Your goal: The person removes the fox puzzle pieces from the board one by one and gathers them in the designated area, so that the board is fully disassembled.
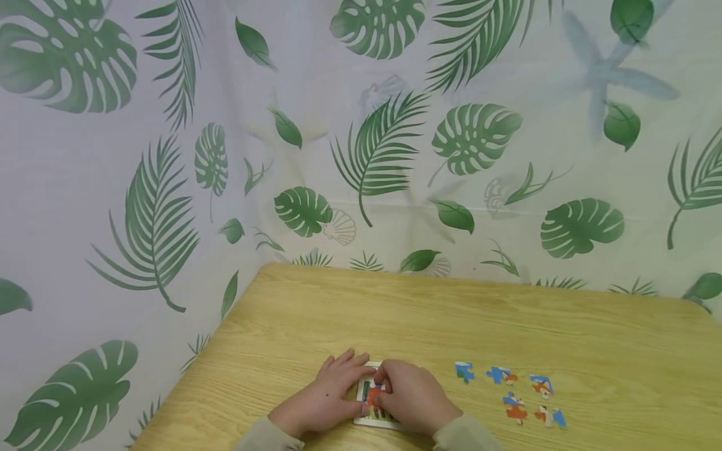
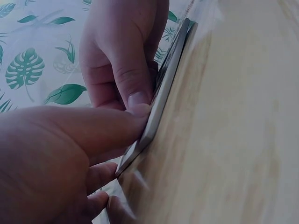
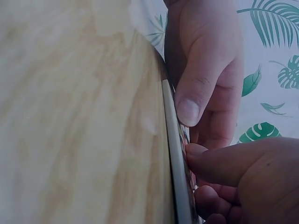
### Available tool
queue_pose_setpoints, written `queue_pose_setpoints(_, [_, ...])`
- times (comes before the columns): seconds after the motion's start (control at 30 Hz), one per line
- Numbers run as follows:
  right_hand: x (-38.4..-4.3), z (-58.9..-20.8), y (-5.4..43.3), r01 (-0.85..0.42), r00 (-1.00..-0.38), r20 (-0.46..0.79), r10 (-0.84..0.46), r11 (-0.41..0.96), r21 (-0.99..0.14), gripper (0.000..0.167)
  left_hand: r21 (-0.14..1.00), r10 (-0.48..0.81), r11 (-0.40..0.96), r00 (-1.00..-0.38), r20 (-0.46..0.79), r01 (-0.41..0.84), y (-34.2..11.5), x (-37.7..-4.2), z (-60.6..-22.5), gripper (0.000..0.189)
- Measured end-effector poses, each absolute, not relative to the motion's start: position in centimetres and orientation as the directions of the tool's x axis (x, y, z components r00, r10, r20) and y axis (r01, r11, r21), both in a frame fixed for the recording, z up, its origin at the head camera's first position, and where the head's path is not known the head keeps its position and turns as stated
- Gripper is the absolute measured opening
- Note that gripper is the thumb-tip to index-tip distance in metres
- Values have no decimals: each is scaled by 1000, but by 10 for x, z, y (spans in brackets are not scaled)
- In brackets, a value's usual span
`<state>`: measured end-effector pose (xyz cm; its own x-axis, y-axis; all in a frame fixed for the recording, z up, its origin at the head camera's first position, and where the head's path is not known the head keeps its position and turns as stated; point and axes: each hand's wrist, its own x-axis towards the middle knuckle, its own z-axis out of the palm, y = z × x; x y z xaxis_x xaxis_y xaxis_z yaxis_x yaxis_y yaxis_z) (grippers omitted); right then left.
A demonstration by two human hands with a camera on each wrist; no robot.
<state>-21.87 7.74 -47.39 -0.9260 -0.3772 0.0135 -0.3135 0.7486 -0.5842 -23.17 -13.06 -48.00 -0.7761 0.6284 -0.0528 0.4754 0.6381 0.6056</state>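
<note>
A small jigsaw puzzle board (image 1: 372,423) with a pale rim lies on the table in the head view. My left hand (image 1: 329,391) rests over its left side, fingers spread, thumb touching the lower left part. Curled over the board, my right hand (image 1: 414,394) pinches a reddish puzzle piece (image 1: 373,393) between thumb and forefinger; the hand covers most of it. The left wrist view shows the left thumb (image 2: 117,126) against the board's edge (image 2: 161,100), near the right thumb (image 2: 138,95). In the right wrist view the board's rim (image 3: 175,135) is edge-on.
Several loose jigsaw pieces lie right of the board, among them a blue-green piece (image 1: 465,371), an orange-blue piece (image 1: 515,408) and a white-blue piece (image 1: 549,416). The wooden table (image 1: 316,313) meets a leaf-print curtain (image 1: 389,238) at its back and left edges.
</note>
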Motion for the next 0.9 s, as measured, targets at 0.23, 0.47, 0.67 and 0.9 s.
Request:
queue_pose_setpoints(0.23, [-220,-474,78,-299,-930,9,-368,742,-600,17,596,626,638,-780,-33,487,-130,-232,-480,57])
queue_pose_setpoints(0.47, [-219,-477,81,-282,-935,20,-354,707,-649,19,599,634,630,-773,-29,494,-130,-231,-478,57])
queue_pose_setpoints(0.67, [-220,-479,83,-293,-936,50,-347,695,-657,24,588,642,629,-766,-25,508,-130,-231,-478,59])
queue_pose_setpoints(0.9, [-219,-481,84,-306,-931,62,-359,676,-670,21,593,646,627,-763,-32,506,-132,-232,-481,65])
